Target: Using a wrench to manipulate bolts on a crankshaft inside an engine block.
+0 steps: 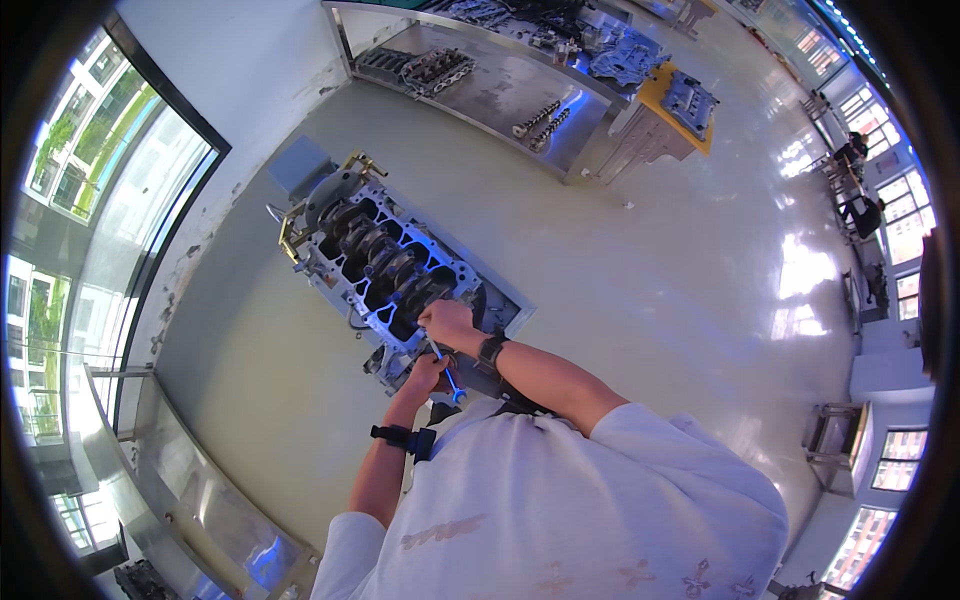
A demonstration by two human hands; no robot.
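Note:
An engine block (345, 290) on a stand lies before me, its underside up and its crankshaft (375, 250) exposed. At the near end, a silver wrench (453, 383) slants down toward my body. My left hand (427, 373) is closed around the wrench's shaft, low beside the block's near end. Just above, my right hand (450, 322) is bent over the block's near right corner with its fingers pinched together, close to the wrench's upper end. What those right fingers grip is hidden. Dark bands circle both wrists.
A metal bench (480, 95) at the back carries engine parts, with two camshafts (545, 125) on its lower shelf. Next to it, a yellow-topped stand (655, 120) bears a metal casting. Windows and a steel-edged counter (190, 460) line the left. People are far off at right.

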